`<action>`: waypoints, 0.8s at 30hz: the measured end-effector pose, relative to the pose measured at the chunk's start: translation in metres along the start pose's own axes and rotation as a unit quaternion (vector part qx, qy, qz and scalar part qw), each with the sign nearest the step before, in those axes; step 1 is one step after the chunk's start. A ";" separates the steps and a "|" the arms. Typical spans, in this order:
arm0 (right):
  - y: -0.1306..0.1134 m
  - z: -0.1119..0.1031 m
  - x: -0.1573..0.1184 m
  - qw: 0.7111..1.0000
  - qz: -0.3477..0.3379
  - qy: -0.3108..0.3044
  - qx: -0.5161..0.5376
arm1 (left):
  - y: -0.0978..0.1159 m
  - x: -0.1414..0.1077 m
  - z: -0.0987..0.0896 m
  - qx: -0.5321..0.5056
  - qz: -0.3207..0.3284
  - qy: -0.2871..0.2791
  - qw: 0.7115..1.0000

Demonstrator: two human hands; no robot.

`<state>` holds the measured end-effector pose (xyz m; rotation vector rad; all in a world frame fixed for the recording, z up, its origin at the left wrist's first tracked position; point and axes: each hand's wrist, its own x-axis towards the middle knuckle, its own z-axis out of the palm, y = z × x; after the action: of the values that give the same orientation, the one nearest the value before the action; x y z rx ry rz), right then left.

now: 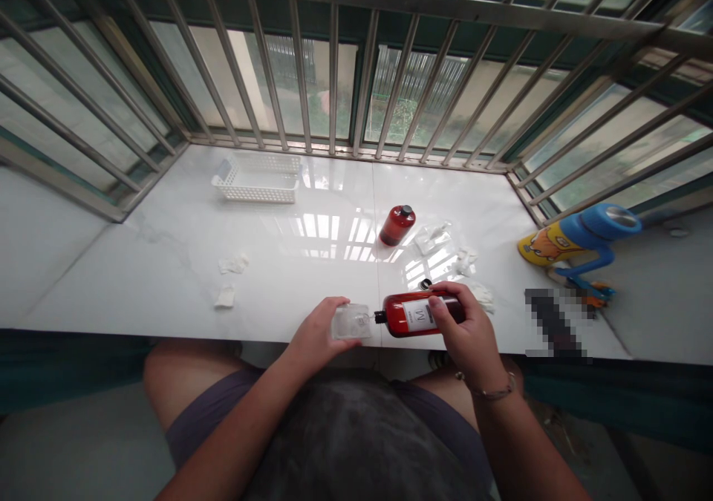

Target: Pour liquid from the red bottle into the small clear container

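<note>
Near the front edge of the white marble-like surface, my left hand [321, 332] is wrapped round a clear square glass container [350, 321], tilted with its mouth to the right. My right hand [465, 326] grips a red bottle [412, 314] with a white label, lying nearly horizontal. Its black neck points left, right at the container's mouth; whether they touch is too small to tell. A small black cap [425, 284] lies just behind the red bottle. Farther back stands a second red bottle [397, 226] with a dark cap on.
A white perforated basket [256, 191] sits at the back left. Clear plastic wrapping [433, 238] and crumpled white pieces [466, 260] lie right of centre. White scraps [225, 297] are at left. A blue and yellow flask [573, 235] stands at right, near a blurred dark object. Metal bars line the back.
</note>
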<state>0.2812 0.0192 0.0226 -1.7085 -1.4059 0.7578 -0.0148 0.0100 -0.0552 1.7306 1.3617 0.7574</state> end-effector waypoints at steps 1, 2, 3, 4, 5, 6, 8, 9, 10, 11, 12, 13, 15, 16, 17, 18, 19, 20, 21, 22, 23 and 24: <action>0.000 0.000 0.000 1.000 -0.002 0.002 -0.003 | 0.001 0.000 0.000 0.000 0.000 -0.001 1.000; 0.000 0.000 0.000 1.000 -0.005 0.004 -0.005 | 0.001 0.000 0.000 0.000 -0.001 -0.002 1.000; 0.000 0.000 0.000 1.000 -0.007 0.005 -0.007 | 0.001 0.000 -0.001 0.000 -0.001 -0.003 1.000; 0.000 0.000 0.000 1.000 -0.010 0.006 -0.008 | 0.002 0.000 -0.001 0.001 -0.001 -0.004 1.000; 0.001 0.000 0.001 1.000 -0.013 0.005 -0.008 | 0.002 0.000 -0.001 0.002 -0.002 -0.005 1.000; 0.001 0.000 0.001 1.000 -0.016 0.004 -0.010 | 0.002 0.000 -0.001 0.002 -0.002 -0.005 1.000; 0.000 0.000 0.001 1.000 -0.021 0.005 -0.015 | 0.002 0.000 -0.001 0.001 -0.003 -0.004 1.000; -0.001 0.000 0.000 1.000 -0.022 0.007 -0.018 | 0.002 0.000 -0.001 0.000 -0.003 -0.004 1.000; -0.002 0.000 0.000 1.000 -0.022 0.008 -0.018 | 0.002 0.000 -0.001 0.000 -0.004 -0.004 1.000; -0.002 0.000 0.000 1.000 -0.022 0.010 -0.018 | 0.002 0.000 -0.001 0.000 -0.004 -0.004 1.000; -0.003 0.000 -0.001 1.000 -0.021 0.011 -0.016 | 0.002 0.000 -0.001 0.000 -0.004 -0.003 1.000; -0.004 0.000 -0.001 1.000 -0.021 0.011 -0.014 | 0.002 0.000 -0.001 0.001 -0.003 -0.003 1.000; -0.004 0.000 -0.001 1.000 -0.020 0.007 -0.010 | 0.002 0.000 -0.001 0.001 -0.002 -0.003 1.000; -0.003 0.000 -0.001 1.000 -0.020 0.005 -0.009 | 0.001 0.000 -0.001 0.001 -0.001 -0.004 1.000; -0.003 0.000 -0.001 1.000 -0.020 0.004 -0.009 | 0.001 0.000 -0.001 0.002 -0.001 -0.004 1.000; -0.003 0.000 -0.001 1.000 -0.020 0.003 -0.009 | 0.001 0.000 -0.001 0.002 -0.001 -0.005 1.000; -0.003 0.000 -0.001 1.000 -0.021 0.003 -0.010 | 0.001 0.000 -0.001 0.003 -0.001 -0.006 1.000; -0.003 0.000 -0.001 1.000 -0.022 0.004 -0.010 | 0.000 0.000 0.000 0.003 -0.001 -0.006 1.000; -0.003 0.000 -0.002 1.000 -0.022 0.005 -0.011 | 0.000 -0.001 0.000 0.003 -0.001 -0.006 1.000; -0.003 0.000 -0.002 1.000 -0.022 0.006 -0.011 | -0.001 -0.001 0.000 0.002 -0.001 -0.006 1.000; -0.004 0.000 -0.002 1.000 -0.022 0.007 -0.012 | -0.001 -0.001 0.000 0.001 -0.001 -0.005 1.000; -0.004 0.000 -0.002 1.000 -0.023 0.008 -0.012 | -0.001 -0.001 0.000 0.000 -0.001 -0.005 1.000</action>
<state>0.2781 0.0174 0.0261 -1.6914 -1.4426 0.7030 -0.0154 0.0096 -0.0563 1.7304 1.3572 0.7460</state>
